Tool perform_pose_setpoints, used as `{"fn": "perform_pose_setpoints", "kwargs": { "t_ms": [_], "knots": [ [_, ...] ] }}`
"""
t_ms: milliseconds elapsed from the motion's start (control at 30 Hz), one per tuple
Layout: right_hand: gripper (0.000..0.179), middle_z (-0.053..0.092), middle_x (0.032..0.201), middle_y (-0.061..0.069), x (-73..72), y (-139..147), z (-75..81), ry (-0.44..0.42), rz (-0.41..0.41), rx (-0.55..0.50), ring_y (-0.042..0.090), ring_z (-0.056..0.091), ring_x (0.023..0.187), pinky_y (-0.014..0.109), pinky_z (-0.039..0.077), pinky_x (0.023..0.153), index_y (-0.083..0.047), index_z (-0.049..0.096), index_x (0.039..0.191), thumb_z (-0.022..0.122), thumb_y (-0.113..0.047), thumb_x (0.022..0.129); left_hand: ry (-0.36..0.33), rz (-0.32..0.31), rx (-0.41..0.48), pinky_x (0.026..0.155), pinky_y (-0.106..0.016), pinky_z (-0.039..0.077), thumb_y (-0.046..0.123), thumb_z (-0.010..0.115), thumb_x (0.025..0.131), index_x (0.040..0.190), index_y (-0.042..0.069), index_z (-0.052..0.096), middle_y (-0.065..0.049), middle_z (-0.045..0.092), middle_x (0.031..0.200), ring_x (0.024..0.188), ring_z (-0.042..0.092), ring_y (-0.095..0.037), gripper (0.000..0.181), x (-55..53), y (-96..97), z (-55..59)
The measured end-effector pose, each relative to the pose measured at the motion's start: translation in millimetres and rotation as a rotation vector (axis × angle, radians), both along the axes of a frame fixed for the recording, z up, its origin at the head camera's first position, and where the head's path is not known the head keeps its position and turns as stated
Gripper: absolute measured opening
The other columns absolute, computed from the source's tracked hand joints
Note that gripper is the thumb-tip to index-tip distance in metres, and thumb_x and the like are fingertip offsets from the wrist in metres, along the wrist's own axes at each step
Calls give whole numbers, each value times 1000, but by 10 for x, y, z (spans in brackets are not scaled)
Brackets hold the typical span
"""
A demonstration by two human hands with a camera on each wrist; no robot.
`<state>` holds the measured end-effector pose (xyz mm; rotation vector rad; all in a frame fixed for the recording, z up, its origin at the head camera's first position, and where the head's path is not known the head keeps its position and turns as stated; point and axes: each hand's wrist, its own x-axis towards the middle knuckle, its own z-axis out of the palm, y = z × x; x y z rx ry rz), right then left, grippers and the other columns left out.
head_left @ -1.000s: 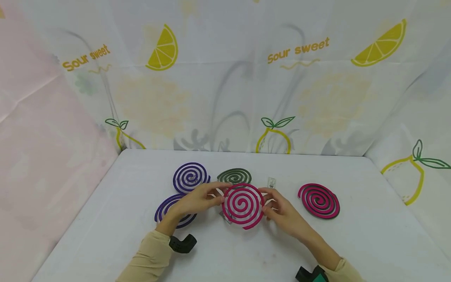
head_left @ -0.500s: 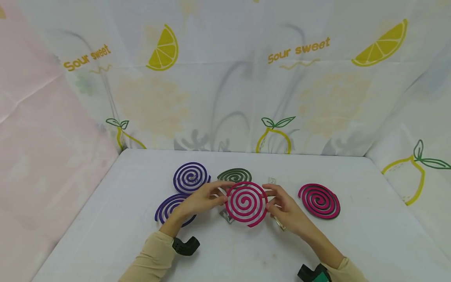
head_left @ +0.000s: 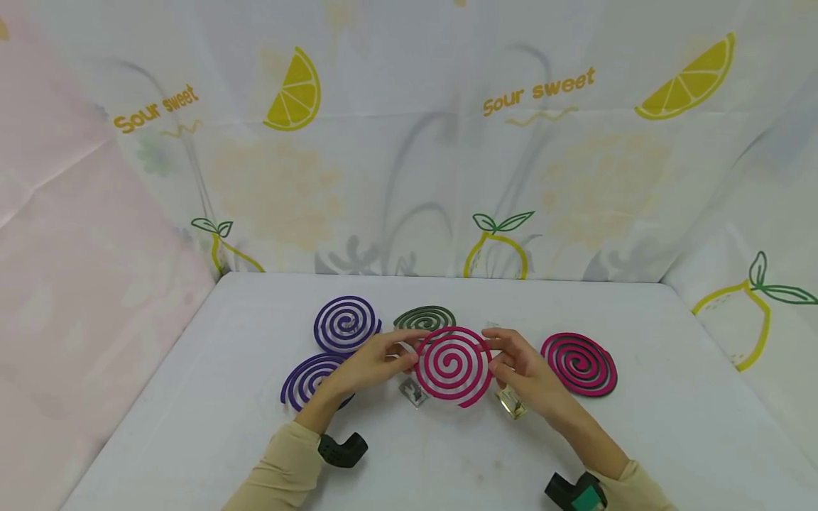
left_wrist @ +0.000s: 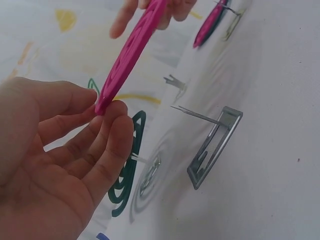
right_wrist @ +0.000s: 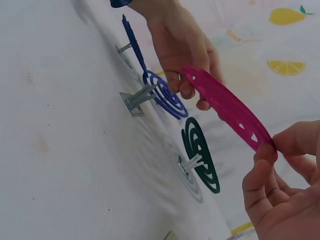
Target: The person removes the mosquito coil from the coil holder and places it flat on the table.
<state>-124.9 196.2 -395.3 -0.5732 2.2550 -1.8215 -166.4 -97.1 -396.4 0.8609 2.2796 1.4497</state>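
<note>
**Pink coil (head_left: 451, 363) shifting rightwards, held up between two hands**

At the far left, the upper purple coil (head_left: 346, 323) and the lower purple coil (head_left: 300, 376) are sitting where they were a second ago, the lower one partly hiding behind an arm. The left hand (head_left: 375, 365) is moving rightwards, pinching the pink coil's left rim between thumb and fingers. Below it, the silver stand (head_left: 412, 392) is showing more fully now that the coil is no longer covering it. In the left wrist view, its prong is rising from the table (head_left: 434, 468) without touching the coil.

Behind, the green coil (head_left: 424, 323) is resting raised on a stand, as the right wrist view is showing. In the middle, the pink coil is hanging above the table, tilting its face towards the head camera; it has been sliding rightwards and slightly up the head view.

The gold stand (head_left: 511, 403) is now coming into sight beneath the right hand (head_left: 529, 372), which is pinching the right rim and partly covering that stand. At the far right, the pink-and-dark coil pair (head_left: 579, 363) is lying unchanged.

For the work, the shift is apparently amounting to repositioning only: both hands are carrying the coil, and it is seemingly resting on no stand yet.
</note>
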Motion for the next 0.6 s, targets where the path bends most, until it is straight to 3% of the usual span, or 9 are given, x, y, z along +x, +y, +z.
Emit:
{"fn": "perform_pose_setpoints", "kwargs": {
  "t_ms": [133, 267, 400, 600],
  "knots": [
    [47, 46, 133, 19, -12, 30, 9, -3, 12, -45, 15, 56, 83, 23, 52, 68, -9, 35, 140, 53, -11, 96, -25, 7, 2, 74, -36, 55, 13, 54, 96, 138, 12, 48, -13, 60, 113, 89, 65, -22, 42, 3, 36, -1],
    [47, 45, 133, 18, -21, 55, 17, 2, 20, -47, 17, 55, 83, 23, 52, 69, -6, 33, 140, 51, -11, 97, -25, 19, -4, 76, -36, 55, 14, 54, 96, 138, 14, 48, -11, 61, 113, 87, 65, -21, 42, 10, 72, 15],
    [46, 48, 129, 12, -38, 101, 28, 23, 16, -47, 21, 53, 79, 23, 51, 68, -3, 34, 139, 51, -10, 97, -25, 14, 18, 79, -33, 55, 15, 53, 96, 139, 13, 46, -11, 62, 115, 88, 65, -23, 44, 6, 109, 32],
    [45, 53, 125, 2, -85, 190, 48, 50, -11, -42, 16, 55, 80, 21, 51, 67, -1, 34, 138, 51, -9, 97, -25, 1, 64, 83, -42, 55, 15, 53, 96, 140, 10, 44, -17, 60, 120, 93, 65, -34, 45, -21, 203, 45]
  ]
}}
